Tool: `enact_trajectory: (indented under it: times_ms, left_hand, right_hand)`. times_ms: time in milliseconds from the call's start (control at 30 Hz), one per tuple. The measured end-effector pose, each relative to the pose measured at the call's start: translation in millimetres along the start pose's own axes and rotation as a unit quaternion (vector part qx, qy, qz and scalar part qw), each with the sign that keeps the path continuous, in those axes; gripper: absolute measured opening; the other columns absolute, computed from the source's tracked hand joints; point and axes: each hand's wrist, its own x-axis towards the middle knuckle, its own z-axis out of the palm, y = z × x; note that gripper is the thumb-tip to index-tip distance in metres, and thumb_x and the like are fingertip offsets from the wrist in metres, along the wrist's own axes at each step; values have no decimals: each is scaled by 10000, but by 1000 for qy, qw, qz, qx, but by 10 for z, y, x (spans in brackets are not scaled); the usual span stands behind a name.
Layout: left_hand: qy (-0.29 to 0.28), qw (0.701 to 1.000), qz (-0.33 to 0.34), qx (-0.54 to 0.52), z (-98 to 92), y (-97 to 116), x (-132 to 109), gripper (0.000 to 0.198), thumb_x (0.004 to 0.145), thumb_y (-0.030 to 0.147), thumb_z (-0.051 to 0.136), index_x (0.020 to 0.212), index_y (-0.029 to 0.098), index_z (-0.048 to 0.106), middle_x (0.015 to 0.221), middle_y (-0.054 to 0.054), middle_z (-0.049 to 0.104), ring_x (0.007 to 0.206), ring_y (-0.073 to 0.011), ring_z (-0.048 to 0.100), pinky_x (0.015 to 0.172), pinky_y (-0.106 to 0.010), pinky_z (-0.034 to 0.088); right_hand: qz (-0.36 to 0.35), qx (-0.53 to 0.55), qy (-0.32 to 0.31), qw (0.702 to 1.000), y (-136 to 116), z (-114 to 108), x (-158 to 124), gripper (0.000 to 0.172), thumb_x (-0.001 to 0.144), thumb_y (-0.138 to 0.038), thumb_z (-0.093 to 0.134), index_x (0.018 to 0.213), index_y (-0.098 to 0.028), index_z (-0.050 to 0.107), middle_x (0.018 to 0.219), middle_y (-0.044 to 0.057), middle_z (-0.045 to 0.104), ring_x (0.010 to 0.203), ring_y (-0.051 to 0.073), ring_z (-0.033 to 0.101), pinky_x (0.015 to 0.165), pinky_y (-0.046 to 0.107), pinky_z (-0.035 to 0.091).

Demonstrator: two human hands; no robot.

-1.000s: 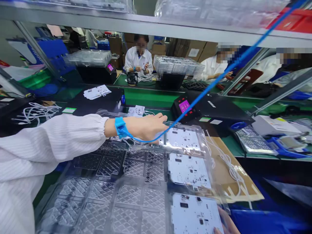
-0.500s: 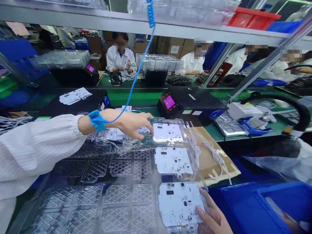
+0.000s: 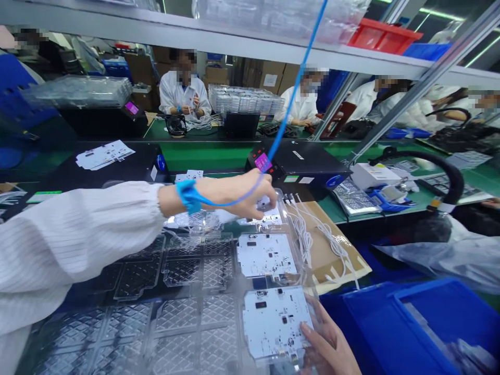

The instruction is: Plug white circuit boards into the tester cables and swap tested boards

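On the green assembly table (image 3: 203, 156) before the person, a clear plastic blister tray (image 3: 195, 317) lies under both hands, a column of white circuit boards running away from the body along its right side. The tray's long axis cannot be settled, since the bottom of the view cuts off its near end. The near board (image 3: 273, 323) lies closest to the right hand (image 3: 326, 344), whose fingers curl at the tray's near right edge and appear to grip it, partly seen through the plastic. The left arm (image 3: 78, 245), a blue wrist strap (image 3: 188, 197) at its wrist, reaches across the tray, and the left hand (image 3: 238, 195) sits at the far right corner, its fingers pinched together over a far board (image 3: 269, 219). That hand hides most of this board, so whether it grasps the board or the tray's rim cannot be told. The middle board (image 3: 265, 255) lies uncovered between the hands. Glare makes the tray's left cells hard to read.
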Motion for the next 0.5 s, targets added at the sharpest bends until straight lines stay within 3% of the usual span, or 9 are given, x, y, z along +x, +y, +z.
enact_trajectory:
  times_ms: [133, 233, 367, 500]
  left_hand:
    - [-21, 997, 16, 73, 315, 132, 386, 228, 842, 259, 678, 1044, 167, 732, 1126, -155, 637, 1006, -302, 553, 859, -421, 450]
    - [-47, 993, -7, 105, 421, 214, 503, 250, 857, 238, 636, 1078, 141, 702, 1121, -178, 632, 1010, -324, 558, 834, -425, 454]
    - [-76, 991, 4, 113, 445, 228, 481, 273, 858, 206, 623, 1113, 140, 691, 1200, -188, 612, 1083, -347, 547, 824, -416, 453]
    - [-78, 991, -18, 105, 494, 154, 453, 270, 817, 180, 654, 1083, 155, 695, 1254, -178, 583, 1122, -346, 528, 797, -396, 460]
  right_hand:
    - [-13, -5, -13, 1000, 21, 32, 13, 902, 662, -469, 947, 1388, -184, 494, 982, 47, 745, 495, 106, 573, 377, 254, 517]
    - [-14, -2, -24, 1000, 37, 41, 10, 871, 682, -480, 936, 1373, -191, 491, 1099, 82, 742, 545, 121, 621, 374, 242, 516]
    - [-4, 5, -35, 999, 46, 31, 3, 845, 708, -469, 926, 1378, -200, 485, 1039, 63, 746, 535, 113, 614, 373, 225, 510]
    - [-4, -5, -40, 999, 43, 1, 21, 866, 712, -470, 924, 1405, -187, 488, 830, -3, 709, 490, 111, 577, 380, 247, 538]
